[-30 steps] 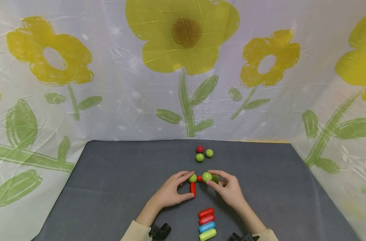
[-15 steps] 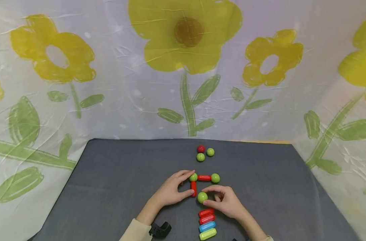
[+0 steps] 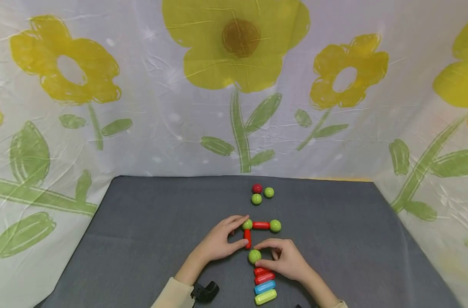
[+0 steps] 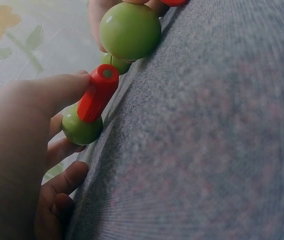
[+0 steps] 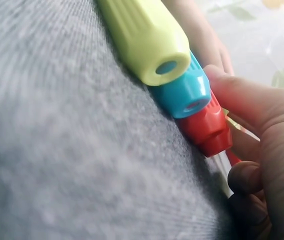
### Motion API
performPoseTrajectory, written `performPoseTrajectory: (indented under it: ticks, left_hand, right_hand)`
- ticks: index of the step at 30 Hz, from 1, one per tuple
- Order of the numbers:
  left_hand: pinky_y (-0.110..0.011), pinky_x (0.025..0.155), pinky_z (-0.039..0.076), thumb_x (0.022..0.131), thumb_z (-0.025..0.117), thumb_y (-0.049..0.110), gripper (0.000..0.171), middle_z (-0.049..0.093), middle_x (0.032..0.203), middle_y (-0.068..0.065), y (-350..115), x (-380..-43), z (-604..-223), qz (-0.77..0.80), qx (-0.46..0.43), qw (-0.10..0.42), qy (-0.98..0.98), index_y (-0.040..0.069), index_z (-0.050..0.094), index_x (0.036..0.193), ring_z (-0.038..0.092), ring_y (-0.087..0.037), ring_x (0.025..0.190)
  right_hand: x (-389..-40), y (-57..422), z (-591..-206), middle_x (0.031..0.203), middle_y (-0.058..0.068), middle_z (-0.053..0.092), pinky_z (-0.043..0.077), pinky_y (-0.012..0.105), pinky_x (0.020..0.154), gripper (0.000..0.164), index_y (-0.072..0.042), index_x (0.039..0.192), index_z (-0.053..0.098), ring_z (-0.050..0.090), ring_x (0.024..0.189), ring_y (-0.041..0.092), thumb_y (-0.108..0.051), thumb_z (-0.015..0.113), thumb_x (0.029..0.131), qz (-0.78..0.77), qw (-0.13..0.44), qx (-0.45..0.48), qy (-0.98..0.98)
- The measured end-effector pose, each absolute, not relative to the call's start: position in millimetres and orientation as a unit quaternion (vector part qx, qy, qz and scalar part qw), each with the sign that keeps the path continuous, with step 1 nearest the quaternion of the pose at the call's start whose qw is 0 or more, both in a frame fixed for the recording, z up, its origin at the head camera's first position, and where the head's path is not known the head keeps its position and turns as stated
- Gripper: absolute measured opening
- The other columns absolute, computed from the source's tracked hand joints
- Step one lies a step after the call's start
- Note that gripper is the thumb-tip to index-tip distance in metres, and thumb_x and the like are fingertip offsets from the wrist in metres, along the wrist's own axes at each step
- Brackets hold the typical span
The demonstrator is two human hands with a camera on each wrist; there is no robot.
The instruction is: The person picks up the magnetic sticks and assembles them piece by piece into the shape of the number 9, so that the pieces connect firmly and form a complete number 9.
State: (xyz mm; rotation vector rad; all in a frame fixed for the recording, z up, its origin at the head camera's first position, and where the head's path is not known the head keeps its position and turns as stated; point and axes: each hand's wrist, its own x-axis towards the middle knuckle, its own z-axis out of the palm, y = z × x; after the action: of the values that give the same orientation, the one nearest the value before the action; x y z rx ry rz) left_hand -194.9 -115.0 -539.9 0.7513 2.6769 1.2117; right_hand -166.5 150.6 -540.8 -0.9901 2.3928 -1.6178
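Note:
A toy piece made of two red rods and two green balls lies bent at a right angle. My left hand (image 3: 222, 241) grips its near red rod (image 3: 247, 239) and corner ball (image 3: 247, 224), thumb at the rod's free end, as the left wrist view shows. From that corner the other red rod (image 3: 261, 225) runs right to a second green ball (image 3: 275, 225). My right hand (image 3: 287, 259) pinches a loose green ball (image 3: 254, 256) between thumb and index finger. This ball (image 4: 131, 31) is apart from the free end, just nearer the body.
Beside my right hand lies a row of rods: two red, a blue rod (image 3: 265, 287) and a yellow-green rod (image 3: 266, 297). Farther back on the dark grey tablecloth (image 3: 172, 205) sit a red ball (image 3: 257, 188) and two green balls. A flowered curtain hangs behind.
My right hand has moved from the far right ball toward the body and left, carrying the loose green ball near the red rod's free end. The left hand keeps its grip.

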Motion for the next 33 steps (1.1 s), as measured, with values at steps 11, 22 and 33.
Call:
performPoseTrajectory:
  ticks: [11,22,33]
  left_hand:
    - [-0.058,0.111,0.046,0.102,0.069,0.052,0.070,0.052,0.158,0.002,-115,-195,-541,0.400,0.247,0.050,0.881,0.027,0.046,0.163,0.053,-0.025,0.140]
    - [-0.056,0.111,0.047,0.102,0.070,0.049,0.069,0.052,0.157,0.002,-114,-195,-538,0.399,0.247,0.049,0.881,0.026,0.047,0.162,0.054,-0.023,0.139]
    - [-0.061,0.114,0.043,0.078,0.085,0.069,0.111,0.047,0.162,0.000,-116,-193,-537,0.379,0.248,0.070,0.889,0.026,0.035,0.168,0.048,-0.027,0.145]
  right_hand:
    - [-162,145,-545,0.088,-0.003,0.075,0.035,0.020,0.040,0.030,-0.022,0.116,0.080,0.036,0.045,-0.006,-0.025,0.090,0.088,-0.519,0.032,-0.321,0.792]
    - [-160,140,-544,0.059,-0.003,0.054,0.032,0.018,0.041,0.031,-0.023,0.113,0.079,0.035,0.044,-0.005,-0.028,0.092,0.085,-0.511,0.034,-0.282,0.811]
    - [-159,139,-545,0.059,-0.007,0.053,0.032,0.019,0.042,0.031,-0.024,0.111,0.078,0.035,0.045,-0.004,-0.031,0.092,0.085,-0.506,0.029,-0.270,0.819]
